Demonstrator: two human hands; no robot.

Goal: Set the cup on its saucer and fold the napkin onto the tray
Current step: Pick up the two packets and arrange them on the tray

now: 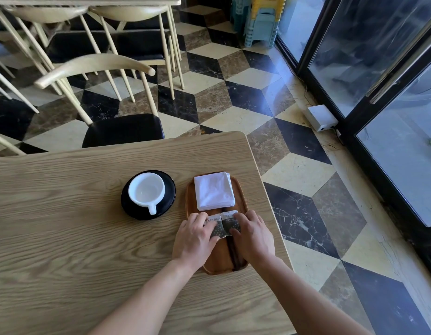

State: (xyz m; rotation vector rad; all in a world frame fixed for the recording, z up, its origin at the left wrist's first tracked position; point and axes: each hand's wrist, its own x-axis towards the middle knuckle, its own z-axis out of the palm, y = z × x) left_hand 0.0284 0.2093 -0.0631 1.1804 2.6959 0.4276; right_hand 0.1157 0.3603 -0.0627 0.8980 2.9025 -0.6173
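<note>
Left hand [197, 234] is closed on the left printed sachet [215, 227], right hand [254, 235] on the right printed sachet [230, 220], on the oblong wooden tray [218, 258] at the desk's [64, 213] right edge.

Print shows on 2 small packets lying side by side across the wooden tray [219, 257].

Left packet [215, 227]: pale top band with 1 line of dark characters, and a dark dotted lower part. The left hand [195, 238] holds it and covers part of the line.

Right packet [230, 220]: same layout, held by the right hand [253, 235].

Both lines look like Chinese characters but are too small and blurred to read.
</note>
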